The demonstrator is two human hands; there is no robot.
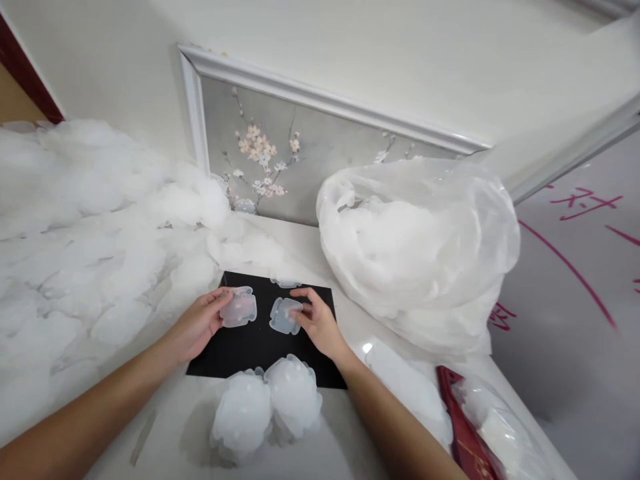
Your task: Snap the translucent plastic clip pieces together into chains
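Frosted pieces (244, 309), outer edges in left grip (201, 325), right grip (320, 325)

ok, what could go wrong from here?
1. The left piece and right piece look thin and are held near one edge by the left hand and right hand; either might slip.
2. The left cluster and right cluster sit between the forearms, so an arm could knock them.
3. The plastic bag looks open-topped; a bump might spill it.
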